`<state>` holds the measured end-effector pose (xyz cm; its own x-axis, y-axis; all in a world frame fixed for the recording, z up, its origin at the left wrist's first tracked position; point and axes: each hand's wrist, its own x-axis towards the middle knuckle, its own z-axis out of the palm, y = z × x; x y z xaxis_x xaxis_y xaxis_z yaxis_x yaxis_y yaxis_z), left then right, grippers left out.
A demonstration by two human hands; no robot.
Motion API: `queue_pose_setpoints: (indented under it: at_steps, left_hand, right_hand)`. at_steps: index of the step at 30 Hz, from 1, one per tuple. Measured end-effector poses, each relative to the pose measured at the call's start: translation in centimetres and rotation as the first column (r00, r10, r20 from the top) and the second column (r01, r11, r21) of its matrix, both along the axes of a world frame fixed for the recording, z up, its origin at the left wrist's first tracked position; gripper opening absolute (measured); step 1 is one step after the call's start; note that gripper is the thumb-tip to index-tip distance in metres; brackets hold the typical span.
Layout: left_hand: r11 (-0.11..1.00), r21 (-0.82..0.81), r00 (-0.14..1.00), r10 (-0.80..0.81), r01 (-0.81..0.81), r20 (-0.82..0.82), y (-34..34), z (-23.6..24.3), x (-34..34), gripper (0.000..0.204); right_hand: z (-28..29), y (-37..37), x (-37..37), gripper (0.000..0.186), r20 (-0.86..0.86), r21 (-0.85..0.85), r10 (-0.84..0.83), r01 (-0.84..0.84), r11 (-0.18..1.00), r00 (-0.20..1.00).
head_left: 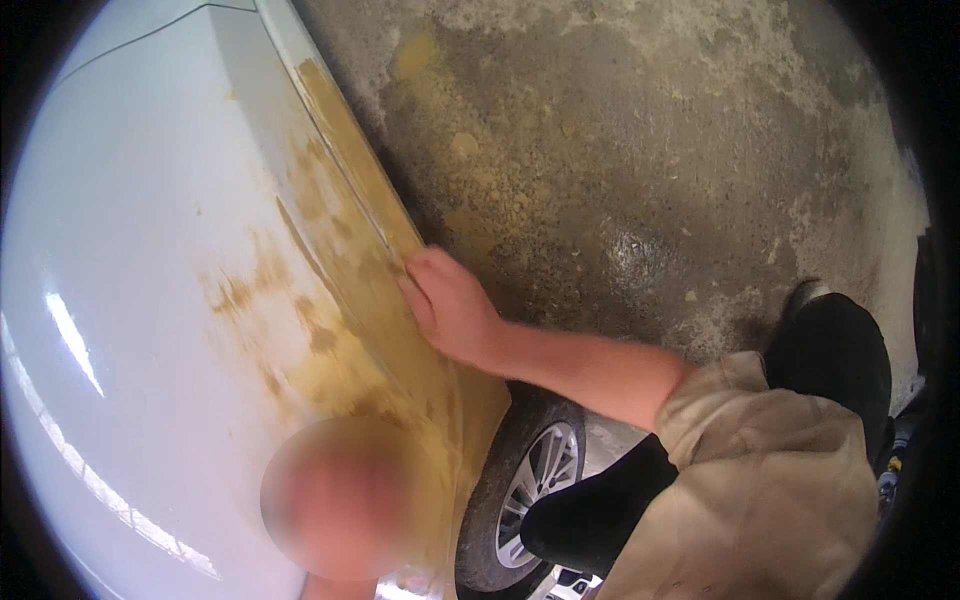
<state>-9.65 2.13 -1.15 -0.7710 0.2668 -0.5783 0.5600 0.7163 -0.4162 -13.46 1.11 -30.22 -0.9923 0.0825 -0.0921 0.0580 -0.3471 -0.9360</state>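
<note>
A white car body panel (150,230) fills the left of the view. Yellow-brown filler (345,355) is smeared and streaked across its side and down along the sill (340,130). My right hand (452,305) presses against the lower filler-covered edge, its fingers curled in. Whatever is under those fingers, if anything, is hidden. At the bottom, my left hand (340,505) lies over the panel beside the filler. A round blur covers it, so its fingers do not show.
Just past the filler is a wheel (545,475) with a black tyre and silver spokes. Stained, partly wet concrete floor (640,170) lies beyond the sill. My bent legs in black trousers (835,355) are at the right, below a beige shirt (750,490).
</note>
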Motion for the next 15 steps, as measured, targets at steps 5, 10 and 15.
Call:
queue_pose_setpoints:
  at_steps: [5, 10, 15]
  left_hand:
    - [0.999, -0.029, 1.0, 0.019, -0.019, 0.025, -0.9, -0.4, 0.2, 0.022]
    - [1.0, -0.017, 1.0, 0.011, -0.01, 0.021, -1.3, -0.3, 0.6, 0.022]
    - [0.999, 0.01, 0.999, -0.042, 0.042, 0.009, -0.8, -0.7, -0.4, 0.022]
  right_hand:
    - [-0.5, -1.2, -2.0, 0.015, -0.052, 0.084, -0.094, 0.098, 0.992, 0.994]
    - [0.0, -0.6, -1.4, 0.019, -0.02, 0.085, -0.033, 0.034, 0.996, 0.999]
    - [0.1, 0.5, 2.6, 0.018, 0.002, 0.038, 0.001, -0.001, 0.999, 1.0]
